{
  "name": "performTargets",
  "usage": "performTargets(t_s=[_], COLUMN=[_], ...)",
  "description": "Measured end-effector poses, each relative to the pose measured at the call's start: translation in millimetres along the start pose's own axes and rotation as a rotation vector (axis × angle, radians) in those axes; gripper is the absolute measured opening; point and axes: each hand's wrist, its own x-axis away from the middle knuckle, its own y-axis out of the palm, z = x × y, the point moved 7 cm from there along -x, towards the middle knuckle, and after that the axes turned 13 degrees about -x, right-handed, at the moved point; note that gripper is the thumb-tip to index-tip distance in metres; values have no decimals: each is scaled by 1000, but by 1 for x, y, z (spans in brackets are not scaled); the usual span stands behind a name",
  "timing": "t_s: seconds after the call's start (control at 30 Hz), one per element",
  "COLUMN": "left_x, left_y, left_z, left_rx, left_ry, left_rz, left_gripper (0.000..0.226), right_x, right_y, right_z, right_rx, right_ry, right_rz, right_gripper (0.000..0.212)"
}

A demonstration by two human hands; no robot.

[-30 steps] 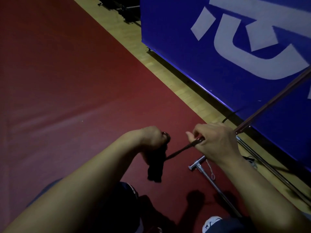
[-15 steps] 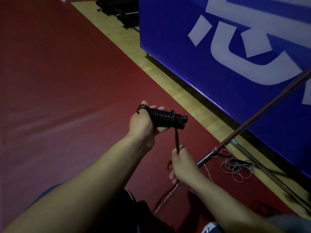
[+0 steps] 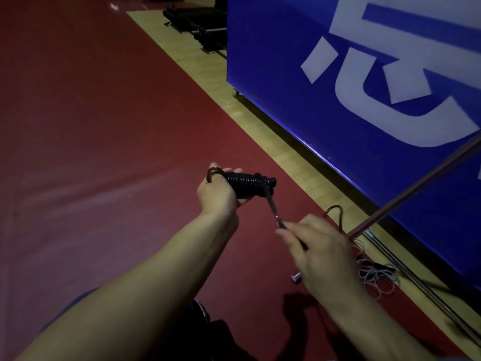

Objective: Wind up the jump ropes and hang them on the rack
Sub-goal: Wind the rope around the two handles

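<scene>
- Your left hand point(image 3: 217, 191) grasps the black handles point(image 3: 247, 184) of the jump rope, wound in tight coils; the bundle lies roughly level above the red floor mat point(image 3: 104, 126), much as half a second ago, and well changed from a second ago, when it hung down from the fist.
- A loop of rope point(image 3: 214, 172) curls over the top of that hand.
- Your right hand point(image 3: 320, 246) pinches the free rope strand point(image 3: 272, 208), which runs taut from the bundle's right end down to the fingers. Since the last frame this hand has swung out to the right of the bundle; before, it sat almost straight below it.
- Rack pole point(image 3: 416, 194): slants up to the right, just beyond the right hand. Its base tubes point(image 3: 421, 285) lie along the floor, one capped end point(image 3: 296, 278) showing under the wrist.
- A pale cord point(image 3: 377, 276) lies coiled loosely on the floor beside the base; a dark rope loop point(image 3: 335, 211) sits near it.
- Blue panel point(image 3: 338, 100) with white lettering stands behind the rack, on the wooden floor strip point(image 3: 182, 56).
- Dark equipment point(image 3: 203, 24) at the far edge; too dim to identify.
</scene>
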Motion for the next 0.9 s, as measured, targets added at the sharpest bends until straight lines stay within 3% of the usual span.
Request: performTargets(t_s=[0.03, 0.07, 0.13, 0.17, 0.2, 0.33, 0.47, 0.53, 0.67, 0.8, 0.9], left_x=[4, 9, 23, 29, 34, 34, 22, 22, 27, 35, 39], left_y=[3, 6, 11, 14, 15, 8, -2, -2, 4, 10, 14], left_z=[0, -1, -7, -10, -11, 2, 14, 13, 6, -4, -4], left_rx=[31, 55, 69, 68, 73, 185, 244, 248, 218, 158, 161], left_ry=[-17, -35, -68, -80, -87, -80, -72, -84, -123, -156, -168], left_rz=[-17, -38, -88, -115, -132, -99, -43, -42, -72, -145, -167], left_gripper=[30, 29, 26, 25, 25, 27, 27, 27, 28, 25, 26], right_x=[4, 7, 33, 43, 46, 32, 28, 25, 17, 13, 12], right_y=[9, 21, 52, 63, 68, 63, 51, 47, 49, 55, 59], right_z=[4, 12, 26, 25, 26, 37, 29, 23, 19, 36, 44], right_rx=[-27, -167, -669, -847, -934, -1003, -1028, -893, -350, -273, -542], right_ry=[86, 300, 897, 1088, 1164, 1015, 861, 762, 449, 603, 758], right_rz=[-83, -174, -318, -346, -354, -143, -41, -76, -246, -312, -191], right_gripper=[20, 28, 35, 34, 33, 28, 51, 43, 23, 22, 21])
